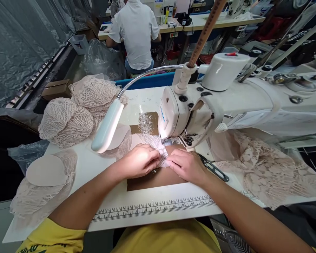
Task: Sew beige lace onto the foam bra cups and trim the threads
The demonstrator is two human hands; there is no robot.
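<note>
Lace piece (154, 140) lies between two hands at the sewing machine (173, 116)

The white table (144, 96) fills the middle. Across its right half stretches the sewing machine, its head bearing blue letters that read "UKI", the first one hard to make out. Under its arm spreads a heap of beige lace (265, 165); at the far left sits a stack of lace (93, 93), with pale cup-shaped pieces (46, 170) nearer the front corner. Beyond, a person in a white shirt (135, 35) sits with their back turned, near another machine marked "JUKI" (158, 1). A brown rod (205, 35) rises over the head, its printed characters too small to read.

Along the table's near edge runs a printed rule (152, 209) with legible numerals from 4 upward. A lamp (107, 126) on a bendable neck hangs over the left side. The left hand (140, 161) has its fingers curled nearly closed on the lace piece's near edge; the right hand (188, 167) lies flatter, fingers pointing left over its right side, and whether they grip cannot be told.

The lace piece reaches the needle area above a brown sheet (152, 180), its visible long axis slanting from far left to near right. A black slotted tool (214, 168) rests just beside the right wrist.
</note>
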